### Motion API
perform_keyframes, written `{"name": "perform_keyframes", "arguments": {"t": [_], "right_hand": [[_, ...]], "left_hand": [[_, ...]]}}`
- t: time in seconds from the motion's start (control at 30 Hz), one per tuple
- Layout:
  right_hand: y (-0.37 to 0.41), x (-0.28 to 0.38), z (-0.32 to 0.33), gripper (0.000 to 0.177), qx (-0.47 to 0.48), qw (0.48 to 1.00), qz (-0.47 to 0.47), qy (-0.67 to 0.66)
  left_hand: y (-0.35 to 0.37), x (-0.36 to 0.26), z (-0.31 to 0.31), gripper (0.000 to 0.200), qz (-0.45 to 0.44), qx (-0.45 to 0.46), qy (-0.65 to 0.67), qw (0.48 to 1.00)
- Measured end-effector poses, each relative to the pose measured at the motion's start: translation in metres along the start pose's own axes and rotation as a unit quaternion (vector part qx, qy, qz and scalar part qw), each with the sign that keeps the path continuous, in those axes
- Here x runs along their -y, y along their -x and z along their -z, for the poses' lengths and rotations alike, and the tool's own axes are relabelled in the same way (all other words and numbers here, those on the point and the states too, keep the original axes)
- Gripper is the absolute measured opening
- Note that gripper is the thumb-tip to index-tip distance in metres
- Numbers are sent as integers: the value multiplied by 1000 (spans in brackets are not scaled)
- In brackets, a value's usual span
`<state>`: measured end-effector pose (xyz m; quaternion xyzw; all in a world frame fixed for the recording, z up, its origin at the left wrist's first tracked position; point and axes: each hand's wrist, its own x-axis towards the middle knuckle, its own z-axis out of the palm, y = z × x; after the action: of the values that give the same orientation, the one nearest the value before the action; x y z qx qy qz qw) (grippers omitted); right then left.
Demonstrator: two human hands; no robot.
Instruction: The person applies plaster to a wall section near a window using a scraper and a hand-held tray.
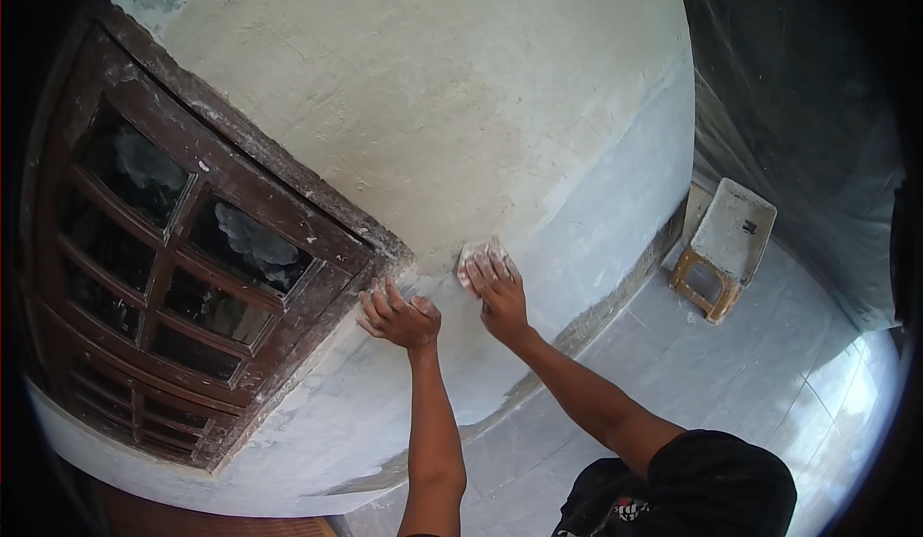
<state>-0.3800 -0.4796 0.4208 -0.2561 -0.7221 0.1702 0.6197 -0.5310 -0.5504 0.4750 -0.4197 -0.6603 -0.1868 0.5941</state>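
My right hand presses a dusty red-and-white piece of sandpaper flat against the wall, its fingers laid over the piece and largely covering it. Closer to the lower corner of the brown window frame, my left hand has its fingers apart and bent, with nothing in it. Its fingertips, whitened with dust, rest at the wall beside the frame. The plaster is cream higher up and whitish grey lower down.
A white-smeared tray rests on a small yellow-brown stool at the right, on the grey tiled floor. Dark plastic sheeting hangs behind it. Small dark glass panes fill the window at left.
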Motion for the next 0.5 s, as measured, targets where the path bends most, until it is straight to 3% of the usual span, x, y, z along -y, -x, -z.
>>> {"name": "perform_keyframes", "arguments": {"t": [0.07,0.17,0.23,0.33,0.5], "right_hand": [[61,8,7,65,91,996,-1,-13],[84,1,22,65,95,990,-46,-91],[20,2,40,61,-24,997,-41,-57],[-69,-12,49,68,-156,987,-31,9],[-8,-5,0,65,-87,994,-59,11]], "left_hand": [[-2,1,-1,54,-3,-2,-3,1000],[0,0,1,54,-5,-1,-5,1000],[-2,-2,0,54,-2,-4,-4,1000],[-1,0,0,54,-2,2,-4,1000],[-1,-1,2,55,0,5,0,1000]]}}
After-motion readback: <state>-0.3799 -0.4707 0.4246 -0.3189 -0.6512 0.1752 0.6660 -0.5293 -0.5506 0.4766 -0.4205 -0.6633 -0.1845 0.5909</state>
